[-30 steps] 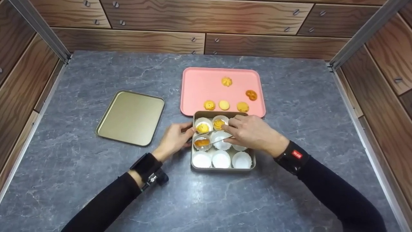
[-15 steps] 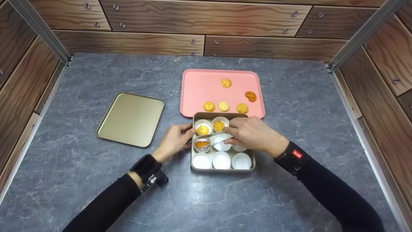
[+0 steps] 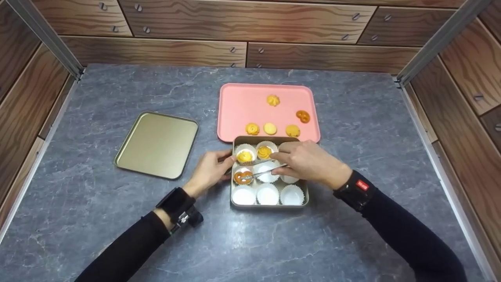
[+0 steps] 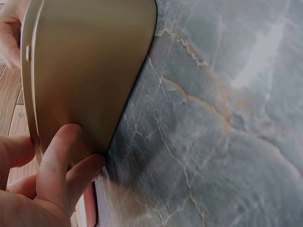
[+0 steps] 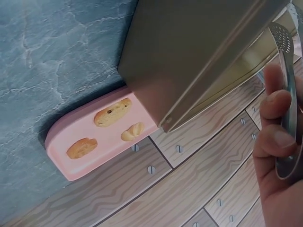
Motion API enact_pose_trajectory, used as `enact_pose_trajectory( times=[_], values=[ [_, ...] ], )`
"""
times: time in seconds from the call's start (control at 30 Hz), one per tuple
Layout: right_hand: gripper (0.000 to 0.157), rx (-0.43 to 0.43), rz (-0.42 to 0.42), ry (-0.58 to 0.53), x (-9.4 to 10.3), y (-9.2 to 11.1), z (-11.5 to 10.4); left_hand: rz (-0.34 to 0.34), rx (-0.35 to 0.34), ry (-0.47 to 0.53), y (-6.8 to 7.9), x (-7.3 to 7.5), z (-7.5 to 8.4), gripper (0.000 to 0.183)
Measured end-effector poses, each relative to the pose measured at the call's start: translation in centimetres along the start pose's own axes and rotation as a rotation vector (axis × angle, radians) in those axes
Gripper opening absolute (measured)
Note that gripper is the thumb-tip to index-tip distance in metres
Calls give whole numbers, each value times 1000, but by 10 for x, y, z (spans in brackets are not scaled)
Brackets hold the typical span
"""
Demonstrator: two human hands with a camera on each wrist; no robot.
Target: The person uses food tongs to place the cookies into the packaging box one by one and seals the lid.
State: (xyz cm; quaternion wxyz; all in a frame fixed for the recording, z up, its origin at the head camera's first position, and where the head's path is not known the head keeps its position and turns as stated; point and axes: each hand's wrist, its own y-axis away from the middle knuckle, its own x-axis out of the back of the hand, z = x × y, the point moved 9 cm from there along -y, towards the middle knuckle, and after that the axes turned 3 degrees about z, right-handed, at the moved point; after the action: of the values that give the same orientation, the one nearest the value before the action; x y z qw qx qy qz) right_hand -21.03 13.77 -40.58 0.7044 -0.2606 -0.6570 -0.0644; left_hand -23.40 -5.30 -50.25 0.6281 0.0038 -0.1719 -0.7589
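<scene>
My right hand grips metal tongs over a cookie tin lined with white paper cups. The tongs' arms stand apart, one tip at a brown pretzel cookie lying flat in the middle-left cup. In the right wrist view the tongs show a perforated end. At the tin's left side, my left hand holds it, thumb at the rim and fingers against the outer wall. Two yellow cookies, a pale one and a swirled one, sit in the back row. My right hand hides the back-right cup.
Behind the tin lies a pink tray with several cookies, including a pretzel and a round pale cookie. A gold lid lies on the left. Wood-patterned panels enclose the grey marbled table.
The pretzel cookie has gone from tilted on edge to lying flat in its cup. The tongs' tips have shifted slightly over it. Left hand and tin stay in place.
</scene>
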Motion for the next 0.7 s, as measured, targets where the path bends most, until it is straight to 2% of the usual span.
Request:
enact_pose_trajectory(
  times=[0.2, 0.5, 0.7],
  values=[
    [38, -32, 68, -39, 8, 2, 6, 3, -9, -11, 1, 2, 1, 49],
    [43, -199, 116, -36, 23, 18, 31, -6, -1, 18, -2, 0, 2, 50],
    [37, -284, 173, -31, 31, 35, 53, -14, 16, 36, 0, 0, -1, 51]
  ],
)
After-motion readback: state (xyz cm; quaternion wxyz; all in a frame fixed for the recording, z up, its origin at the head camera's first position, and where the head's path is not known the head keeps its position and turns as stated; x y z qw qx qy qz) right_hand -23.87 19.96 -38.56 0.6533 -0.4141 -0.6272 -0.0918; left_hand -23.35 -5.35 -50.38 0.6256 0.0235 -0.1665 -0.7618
